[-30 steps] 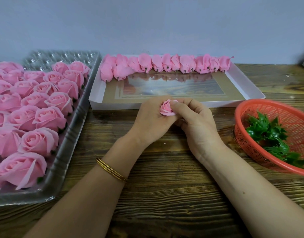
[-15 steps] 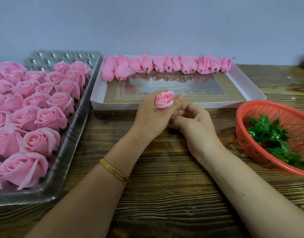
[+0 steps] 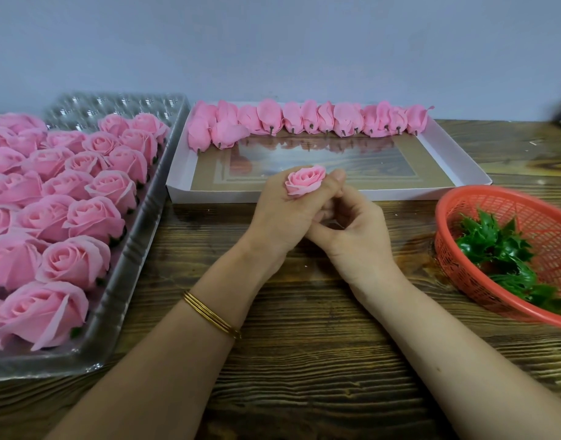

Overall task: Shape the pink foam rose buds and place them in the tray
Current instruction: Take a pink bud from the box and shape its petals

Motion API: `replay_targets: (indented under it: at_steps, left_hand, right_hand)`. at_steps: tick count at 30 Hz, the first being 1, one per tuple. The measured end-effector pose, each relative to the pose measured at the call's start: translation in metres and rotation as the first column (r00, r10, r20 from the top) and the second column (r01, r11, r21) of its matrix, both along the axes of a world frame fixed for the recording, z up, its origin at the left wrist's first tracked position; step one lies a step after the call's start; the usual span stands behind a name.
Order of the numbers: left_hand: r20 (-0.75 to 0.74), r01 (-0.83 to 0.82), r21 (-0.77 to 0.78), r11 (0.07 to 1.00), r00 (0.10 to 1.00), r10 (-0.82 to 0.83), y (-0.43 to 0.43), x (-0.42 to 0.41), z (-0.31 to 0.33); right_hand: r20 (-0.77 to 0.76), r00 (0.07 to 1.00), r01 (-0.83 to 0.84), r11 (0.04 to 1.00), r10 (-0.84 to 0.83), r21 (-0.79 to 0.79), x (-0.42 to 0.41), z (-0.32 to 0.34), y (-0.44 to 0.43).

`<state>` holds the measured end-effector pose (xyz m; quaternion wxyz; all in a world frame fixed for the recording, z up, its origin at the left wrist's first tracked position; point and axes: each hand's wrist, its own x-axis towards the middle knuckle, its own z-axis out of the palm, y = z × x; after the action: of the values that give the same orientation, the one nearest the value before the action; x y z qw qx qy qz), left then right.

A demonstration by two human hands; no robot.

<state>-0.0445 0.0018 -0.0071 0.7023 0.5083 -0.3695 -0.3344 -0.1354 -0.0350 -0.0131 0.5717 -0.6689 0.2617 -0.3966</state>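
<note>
A small pink foam rose bud (image 3: 304,181) stands petals-up on top of my left hand (image 3: 280,222), pinched between its thumb and forefinger, just in front of the white tray's near wall. My right hand (image 3: 355,239) is curled right under and against the left, its fingertips tucked beneath; what they pinch is hidden. The white tray (image 3: 463,160) lies behind my hands. A row of several shaped pink buds (image 3: 307,120) lies along its far edge, stems pointing towards me.
A clear plastic tray (image 3: 126,268) full of several open pink foam roses (image 3: 72,258) fills the left side. A red mesh basket (image 3: 450,217) with green plastic calyxes (image 3: 501,249) sits at the right. A grey wall stands behind the wooden table (image 3: 304,360).
The bud has risen from between both hands to the top of my left hand and turned petals-up. My right hand has dropped off its side to beneath the left.
</note>
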Motion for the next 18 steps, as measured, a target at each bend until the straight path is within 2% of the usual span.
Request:
replay_targets:
  at_steps: [12, 18]
  left_hand:
    - [-0.061, 0.094, 0.072, 0.993, 0.994, -0.09, 0.002, 0.01, 0.001]
    - [-0.069, 0.138, 0.074, 0.988, 0.989, -0.133, 0.004, 0.011, 0.002]
  right_hand:
    - [0.004, 0.995, -0.095, 0.995, 0.095, 0.036, -0.002, 0.0, -0.001]
    - [0.016, 0.989, -0.151, 0.981, 0.15, 0.118, -0.003, 0.0, -0.001]
